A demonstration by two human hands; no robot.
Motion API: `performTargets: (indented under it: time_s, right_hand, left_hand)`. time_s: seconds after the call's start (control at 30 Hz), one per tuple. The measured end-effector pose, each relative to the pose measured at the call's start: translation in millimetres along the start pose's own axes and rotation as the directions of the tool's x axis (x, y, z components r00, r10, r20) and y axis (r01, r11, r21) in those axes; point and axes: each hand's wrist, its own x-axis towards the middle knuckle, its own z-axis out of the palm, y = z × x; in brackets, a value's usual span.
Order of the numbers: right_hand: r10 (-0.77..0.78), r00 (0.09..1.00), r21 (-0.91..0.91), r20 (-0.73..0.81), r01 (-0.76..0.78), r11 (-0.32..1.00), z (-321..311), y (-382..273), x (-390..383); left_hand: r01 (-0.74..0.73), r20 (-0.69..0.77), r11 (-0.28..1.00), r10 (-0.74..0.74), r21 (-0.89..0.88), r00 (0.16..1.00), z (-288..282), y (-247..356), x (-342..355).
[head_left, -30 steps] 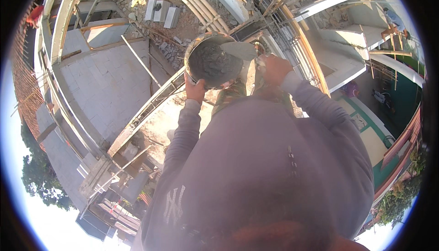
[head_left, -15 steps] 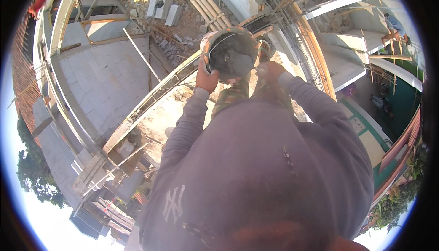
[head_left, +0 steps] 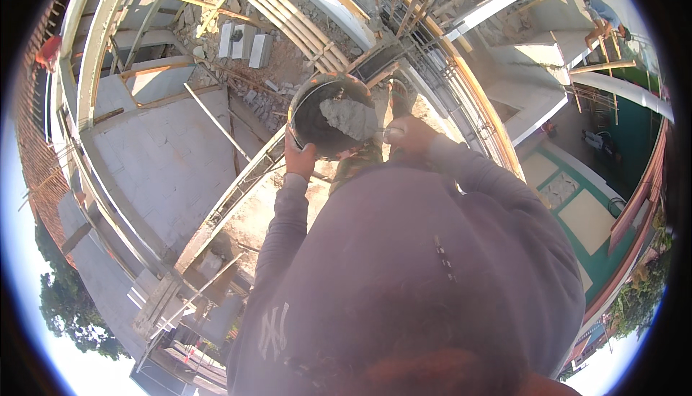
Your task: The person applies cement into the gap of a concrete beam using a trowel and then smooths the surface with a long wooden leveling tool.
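A dark round bucket (head_left: 311, 122) is in front of my body, its mouth facing up toward me. My left hand (head_left: 300, 159) is closed on the bucket's near left rim, thumb over the edge. In my right hand (head_left: 411, 135) is the handle of a trowel (head_left: 380, 131), mostly covered by my fingers. A heap of wet grey mortar (head_left: 348, 117) lies on the trowel, over the bucket's right side, and hides its blade. Below the bucket, parts of my camouflage-patterned trousers show.
Bamboo poles (head_left: 277, 10) and a concrete beam (head_left: 331, 0) run ahead. Steel rebar (head_left: 461, 100) lies along wooden formwork on the right. Pale blocks (head_left: 245, 44) rest on rubble below. At far right sits another person (head_left: 604, 21); a red-clad figure (head_left: 49, 51) is far left.
My right hand has moved left and brought the trowel up with a heap of mortar on it. The bucket and my left hand sit slightly farther left and lower in view.
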Motion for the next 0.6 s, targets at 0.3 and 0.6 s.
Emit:
performTargets:
  time_s: [0.3, 0.6]
  right_hand:
    - [0.317, 0.893, 0.692, 0.321, -0.449, 0.565, -150.5, 25.3, 57.7]
    - [0.33, 0.916, 0.685, 0.229, -0.392, 0.614, -121.2, 26.3, 47.1]
  left_hand:
    - [0.114, -0.057, 0.976, -0.126, -0.184, 0.99, 13.2, 2.6, -2.4]
    - [0.099, -0.081, 0.985, -0.111, -0.14, 0.99, 21.9, 19.7, -7.1]
